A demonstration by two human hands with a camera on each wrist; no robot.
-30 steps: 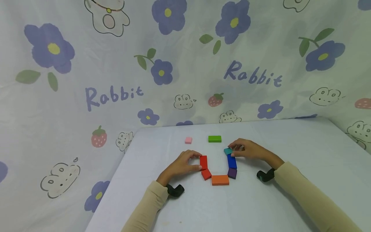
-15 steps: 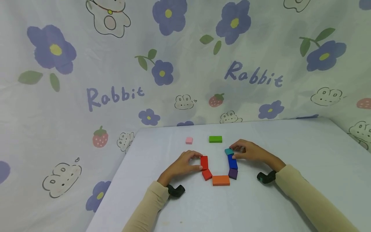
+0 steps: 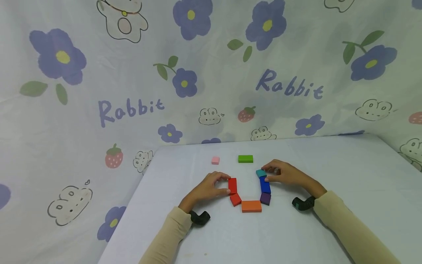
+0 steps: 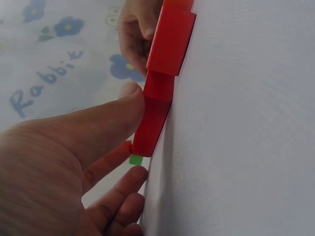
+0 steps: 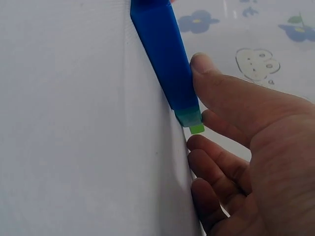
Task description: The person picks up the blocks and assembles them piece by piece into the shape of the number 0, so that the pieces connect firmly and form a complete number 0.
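Observation:
Seen from the head, several coloured blocks form a U on the white table. My left hand (image 3: pixel 209 187) pinches the longer red block (image 3: pixel 232 186) along the left side, thumb and index finger at its two ends. Below it sits a small red block (image 3: pixel 235 200), then an orange block (image 3: pixel 251 206) across the bottom. On the right side, a purple block (image 3: pixel 265 199), a blue block (image 3: pixel 265 185) and a teal block (image 3: pixel 261 173) run upward. My right hand (image 3: pixel 285 172) pinches around the teal block, index finger at its far end, thumb against the blue block (image 5: pixel 165 56).
Behind the U lie a green block (image 3: pixel 245 159) and a small pink block (image 3: pixel 215 160), apart from the others. A printed curtain (image 3: pixel 211 73) hangs at the back edge of the white table (image 3: pixel 184 161). Dark wrist devices (image 3: pixel 200 218) sit at both cuffs.

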